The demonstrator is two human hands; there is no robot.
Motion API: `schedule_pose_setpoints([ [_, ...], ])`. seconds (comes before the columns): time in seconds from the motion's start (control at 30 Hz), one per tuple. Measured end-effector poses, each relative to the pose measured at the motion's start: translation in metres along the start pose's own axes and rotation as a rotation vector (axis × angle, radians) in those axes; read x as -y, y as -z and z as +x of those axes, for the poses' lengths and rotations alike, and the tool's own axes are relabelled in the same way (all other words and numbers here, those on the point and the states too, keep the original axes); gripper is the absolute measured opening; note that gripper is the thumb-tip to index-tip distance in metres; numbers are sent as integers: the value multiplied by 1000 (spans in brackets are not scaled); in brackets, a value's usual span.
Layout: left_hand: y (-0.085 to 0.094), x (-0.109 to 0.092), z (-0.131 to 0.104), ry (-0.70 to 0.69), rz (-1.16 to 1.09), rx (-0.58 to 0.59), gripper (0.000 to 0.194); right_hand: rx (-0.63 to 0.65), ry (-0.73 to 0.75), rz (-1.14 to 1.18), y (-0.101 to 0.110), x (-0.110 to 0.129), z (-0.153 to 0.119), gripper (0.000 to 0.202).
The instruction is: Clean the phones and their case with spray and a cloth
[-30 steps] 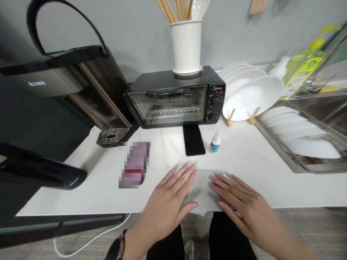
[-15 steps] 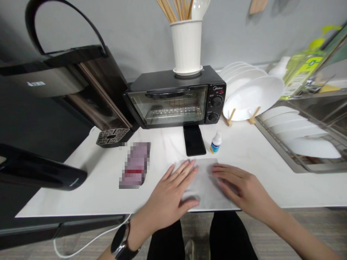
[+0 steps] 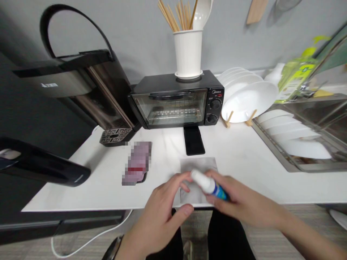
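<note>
The right hand (image 3: pixel 234 196) grips a bottle (image 3: pixel 210 186) above a grey sheet (image 3: pixel 197 163), the left hand (image 3: pixel 165 213) loosely spread near the cap (image 3: pixel 200 178)

- Wall (image 3: pixel 151 39): plain grey, behind the worktop; soft shadows noted.
- Worktop (image 3: pixel 244 159): white, faintly veined, front edge straight.
- Sink (image 3: pixel 332 115): metal, right-hand end.
- Upright panel (image 3: pixel 18 115): dark, far left.
- Panelling (image 3: pixel 86 223): dark, below the worktop at left.
- Floor (image 3: pixel 27 251): grey-brown, streaked, wood-like.
- Lighting: bright and diffuse; shadows soft-edged; source outside view.
</note>
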State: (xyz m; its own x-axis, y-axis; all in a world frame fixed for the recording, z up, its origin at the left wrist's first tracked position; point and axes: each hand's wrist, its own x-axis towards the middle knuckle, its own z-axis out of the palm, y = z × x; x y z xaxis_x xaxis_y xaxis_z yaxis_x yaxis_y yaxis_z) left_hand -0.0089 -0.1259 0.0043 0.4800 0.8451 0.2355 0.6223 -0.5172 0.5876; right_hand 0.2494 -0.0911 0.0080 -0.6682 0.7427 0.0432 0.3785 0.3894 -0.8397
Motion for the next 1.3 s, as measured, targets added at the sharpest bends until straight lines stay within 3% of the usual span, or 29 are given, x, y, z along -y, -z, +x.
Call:
schedule_pose_setpoints([
  [0.03,2,-6,-2,-25,-53,10,42,80,44,-94,-8,10,-10,21],
  [0.1,1,-15,-4,-96,-50,5,31,105,95,-195,-23,21,-22,25],
  [0.2,-9,-18,1,-175,121,-4,32,3,154,-380,-37,16,-18,32],
  [0.33,-16,-18,10,-300,308,-66,47,-107,366,-683,-39,6,-5,41],
  [0.47,9,-8,-3,-336,304,-146,47,-81,439,-693,-4,-14,-20,40],
  [0.53,30,8,-14,-164,209,-238,48,-219,304,-682,27,-34,-33,34],
  [0.6,44,26,-15,32,100,-341,50,-318,80,-616,54,-51,-40,32],
  [0.67,46,42,2,146,-35,-333,57,-252,-55,-374,67,-57,-32,29],
  [0.73,35,51,39,181,-171,-277,61,-84,-15,-108,66,-52,-9,29],
  [0.8,14,56,87,204,-364,-294,64,43,57,117,58,-43,24,30],
  [0.87,-8,60,133,196,-440,-375,65,89,125,174,50,-38,58,42],
  [0.93,-26,66,164,189,-404,-418,66,118,175,208,47,-41,86,56],
  [1.0,-37,71,175,195,-366,-447,67,135,213,249,47,-50,103,67],
  [1.07,-43,75,172,193,-321,-443,67,152,240,299,48,-61,109,75],
  [1.3,-42,70,158,133,-159,-354,64,203,216,463,48,-81,99,84],
])
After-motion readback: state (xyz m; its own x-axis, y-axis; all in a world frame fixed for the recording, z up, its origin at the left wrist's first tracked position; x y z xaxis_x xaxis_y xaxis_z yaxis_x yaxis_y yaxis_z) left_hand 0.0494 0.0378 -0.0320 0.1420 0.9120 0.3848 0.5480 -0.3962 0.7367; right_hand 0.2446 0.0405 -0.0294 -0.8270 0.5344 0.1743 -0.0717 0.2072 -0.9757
